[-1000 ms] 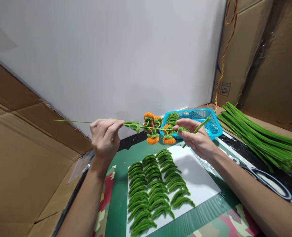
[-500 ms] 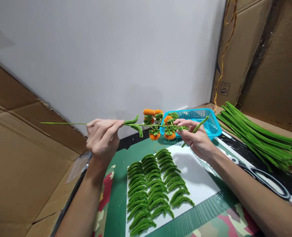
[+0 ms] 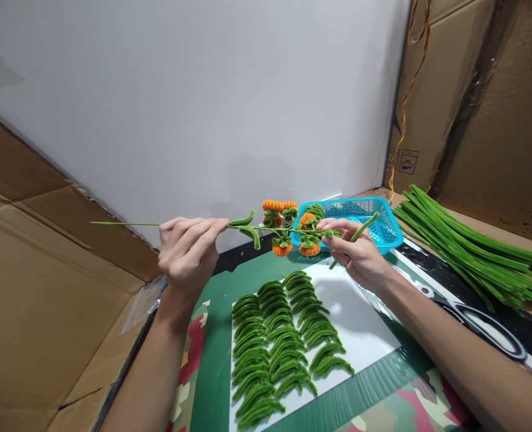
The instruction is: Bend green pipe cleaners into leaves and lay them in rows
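Note:
My left hand (image 3: pixel 189 249) pinches a thin green stem (image 3: pixel 266 228) held level above the table; its bare end juts out to the left. Two fuzzy green leaves (image 3: pixel 248 231) stick out just right of those fingertips. Several orange pumpkin-shaped pipe-cleaner fruits (image 3: pixel 282 246) with green caps hang along the stem between the hands. My right hand (image 3: pixel 355 246) is closed on the stem's right part, and a short green pipe cleaner (image 3: pixel 365 225) pokes out above its fingers. What lies inside the right fingers is partly hidden.
Rows of curved green pipe-cleaner leaves (image 3: pixel 288 342) lie on a white sheet (image 3: pixel 364 324) on a green mat (image 3: pixel 216 360). Behind the right hand stands a blue basket (image 3: pixel 391 231). A bundle of green pipe cleaners (image 3: pixel 468 252) and scissors (image 3: pixel 490 330) are at right.
The stem's bare left end has shifted a little to the right, and my left hand has moved slightly right with it. My right hand is almost unmoved.

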Demonstrator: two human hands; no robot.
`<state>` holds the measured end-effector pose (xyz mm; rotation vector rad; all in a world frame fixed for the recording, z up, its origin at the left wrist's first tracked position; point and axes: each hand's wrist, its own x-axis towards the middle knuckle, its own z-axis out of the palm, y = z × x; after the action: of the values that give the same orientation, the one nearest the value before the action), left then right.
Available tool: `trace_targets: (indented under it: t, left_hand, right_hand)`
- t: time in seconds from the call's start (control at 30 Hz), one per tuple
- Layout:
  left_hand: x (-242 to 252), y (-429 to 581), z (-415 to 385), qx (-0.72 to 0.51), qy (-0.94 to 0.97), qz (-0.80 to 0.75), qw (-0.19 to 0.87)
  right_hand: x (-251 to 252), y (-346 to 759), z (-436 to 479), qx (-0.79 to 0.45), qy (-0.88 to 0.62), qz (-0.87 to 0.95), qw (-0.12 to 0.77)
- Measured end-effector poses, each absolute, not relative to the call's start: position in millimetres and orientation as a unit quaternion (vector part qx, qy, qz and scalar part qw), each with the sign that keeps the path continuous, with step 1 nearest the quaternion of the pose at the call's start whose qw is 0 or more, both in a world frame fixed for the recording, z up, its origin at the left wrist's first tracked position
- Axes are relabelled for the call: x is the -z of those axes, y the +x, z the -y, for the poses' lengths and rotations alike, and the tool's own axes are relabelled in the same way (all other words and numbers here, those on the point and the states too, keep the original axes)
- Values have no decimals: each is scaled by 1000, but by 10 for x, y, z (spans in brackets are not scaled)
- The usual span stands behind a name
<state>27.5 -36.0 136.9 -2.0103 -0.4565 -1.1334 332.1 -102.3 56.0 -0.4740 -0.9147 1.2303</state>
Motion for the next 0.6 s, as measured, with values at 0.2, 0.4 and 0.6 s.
trace_targets:
  t: [0.2,0.4,0.6]
  left_hand:
    - [-1406,215,314,318,-817,321,359]
    - [-1431,166,311,184,-802,501,266]
    - [-1382,28,203,207,-794,562,105]
  right_hand:
    - [-536,3309,1011,-540,-260,373,708]
    - [-523,3341,993,-537,-309,312,720]
    - [-575,3339,1021,-591,-277,322,685]
